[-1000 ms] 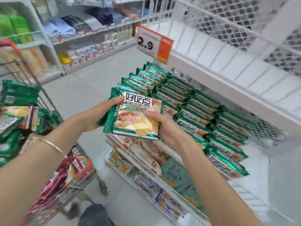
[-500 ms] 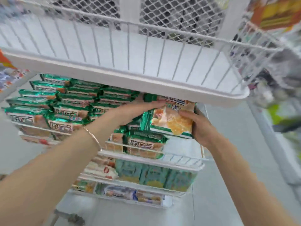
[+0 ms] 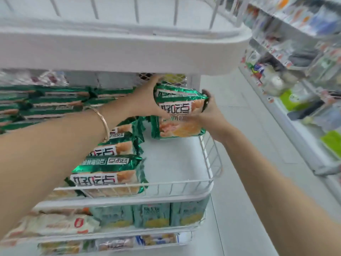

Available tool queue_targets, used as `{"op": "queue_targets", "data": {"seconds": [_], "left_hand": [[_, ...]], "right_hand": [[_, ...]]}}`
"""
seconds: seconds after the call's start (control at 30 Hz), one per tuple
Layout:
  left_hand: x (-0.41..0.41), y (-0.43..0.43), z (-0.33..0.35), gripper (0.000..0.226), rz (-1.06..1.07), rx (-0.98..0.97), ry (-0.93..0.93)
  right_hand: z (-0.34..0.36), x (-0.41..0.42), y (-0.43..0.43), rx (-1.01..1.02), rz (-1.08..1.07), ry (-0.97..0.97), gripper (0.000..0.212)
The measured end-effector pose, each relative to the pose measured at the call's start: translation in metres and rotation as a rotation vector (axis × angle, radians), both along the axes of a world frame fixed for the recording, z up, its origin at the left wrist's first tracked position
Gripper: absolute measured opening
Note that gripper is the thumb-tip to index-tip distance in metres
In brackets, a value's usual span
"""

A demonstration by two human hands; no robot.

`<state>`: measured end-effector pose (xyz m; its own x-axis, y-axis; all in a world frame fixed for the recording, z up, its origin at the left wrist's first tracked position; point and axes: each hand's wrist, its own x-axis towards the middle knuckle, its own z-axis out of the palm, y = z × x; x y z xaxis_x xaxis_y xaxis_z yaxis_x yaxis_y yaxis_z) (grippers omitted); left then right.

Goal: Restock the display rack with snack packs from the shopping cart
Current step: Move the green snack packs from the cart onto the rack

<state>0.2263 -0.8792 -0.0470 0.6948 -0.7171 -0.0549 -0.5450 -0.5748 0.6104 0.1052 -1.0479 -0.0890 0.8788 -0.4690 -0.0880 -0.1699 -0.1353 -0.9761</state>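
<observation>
We see two bare arms reaching into a white wire display rack (image 3: 166,199), under its broad white top tier (image 3: 129,50). The left hand (image 3: 145,102), with one thin gold-coloured bangle (image 3: 103,119) on its wrist, curls its fingers over the top left corner of the green foil snack packs (image 3: 177,126) with a white label and a picture of pale crackers. The right hand (image 3: 212,113) grips their right edge, thumb in front. We count two packs in this grip, one behind the other, though more may be hidden. They stand upright at the back right corner of the second tier, with the front one's lower edge down at the white shelf floor. Just to their left on the same tier runs a column of shelved green packs (image 3: 108,174) of the same kind, overlapping front to back. We can count four there, the nearest leaning against the front wire rail. Further left lie more rows of them, too blurred to count. On the third tier stand three pale teal pouches (image 3: 151,215) side by side, with white-and-red wrapped packs (image 3: 55,226) beside them on the left. A fourth tier below holds mixed packets that we cannot make out. Across the grey floor (image 3: 239,145), blurred store shelves (image 3: 299,52) line the right side.
</observation>
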Motion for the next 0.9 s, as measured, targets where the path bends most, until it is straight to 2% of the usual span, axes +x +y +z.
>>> {"op": "queue_targets", "data": {"seconds": [0.07,0.17,0.23,0.3,0.37,0.43,0.47,0.57,0.73,0.9], "left_hand": [[0.008,0.003,-0.012,0.122,-0.032,0.064,-0.136],[0.011,0.008,-0.023,0.107,0.027,0.268,-0.441],[0.017,0.008,-0.023,0.099,0.050,0.370,-0.585],[0.018,0.004,-0.023,0.114,0.015,0.511,-0.646],[0.019,0.000,-0.025,0.138,-0.010,0.637,-0.618],[0.021,-0.003,-0.028,0.146,-0.015,0.720,-0.527],[0.021,-0.003,-0.030,0.146,-0.008,0.725,-0.481],[0.020,-0.006,-0.035,0.142,0.040,0.672,-0.440],[0.014,-0.012,-0.042,0.140,0.113,0.638,-0.540],[0.015,-0.013,-0.044,0.140,0.111,0.633,-0.523]], "right_hand": [[-0.014,0.010,0.004,-0.080,0.030,0.018,0.118],[-0.044,0.023,0.020,-0.129,0.018,0.078,0.112],[-0.059,0.024,0.025,-0.297,-0.046,0.076,0.119],[-0.055,0.019,0.025,-0.562,-0.071,0.023,0.108],[-0.040,0.013,0.023,-0.963,-0.039,-0.059,0.098],[-0.031,0.014,0.015,-1.328,0.066,0.033,0.100],[-0.029,0.018,0.009,-1.416,0.122,0.141,0.104],[-0.030,0.031,0.005,-1.467,0.190,0.334,0.111],[-0.036,0.034,0.008,-1.484,0.151,0.312,0.116],[-0.039,0.030,0.009,-1.481,0.148,0.315,0.115]]}}
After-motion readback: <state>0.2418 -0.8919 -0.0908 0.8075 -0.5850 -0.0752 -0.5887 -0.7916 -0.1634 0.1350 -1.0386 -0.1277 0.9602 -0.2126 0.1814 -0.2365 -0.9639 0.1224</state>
